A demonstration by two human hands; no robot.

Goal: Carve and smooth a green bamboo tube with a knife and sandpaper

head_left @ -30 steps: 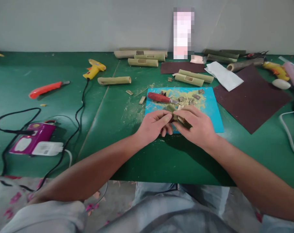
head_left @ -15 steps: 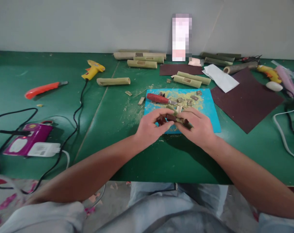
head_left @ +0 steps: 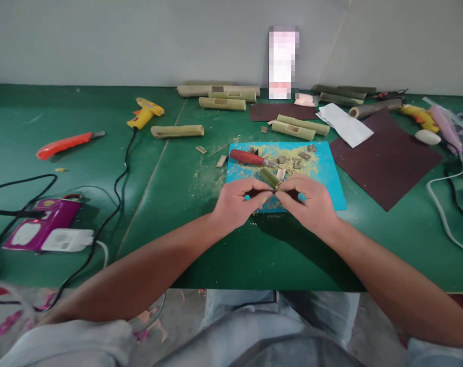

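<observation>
My left hand (head_left: pixel 239 200) and my right hand (head_left: pixel 311 201) meet over the front part of a blue mat (head_left: pixel 332 183). Thumbs and forefingers are pinched together, fingertip to fingertip. Whatever sits between them is mostly hidden; only a thin dark edge shows. Just beyond the fingertips a short green bamboo piece (head_left: pixel 270 177) slants across the mat, its near end close to my right fingers. Behind it lies a red-handled carving knife (head_left: pixel 248 157), among pale shavings (head_left: pixel 280 151) and several small bamboo chips (head_left: pixel 304 156).
Cut bamboo tubes (head_left: pixel 178 131) lie toward the back. A yellow glue gun (head_left: pixel 145 113), an orange utility knife (head_left: pixel 69 145) and a purple power strip (head_left: pixel 44 224) with cables are at left. Dark brown sandpaper (head_left: pixel 386 163) and white paper (head_left: pixel 346 125) lie at right.
The bamboo piece, between my hands before, now shows beyond my fingertips. The dark brown piece at my left fingers is now mostly hidden, and my fingertips have come together.
</observation>
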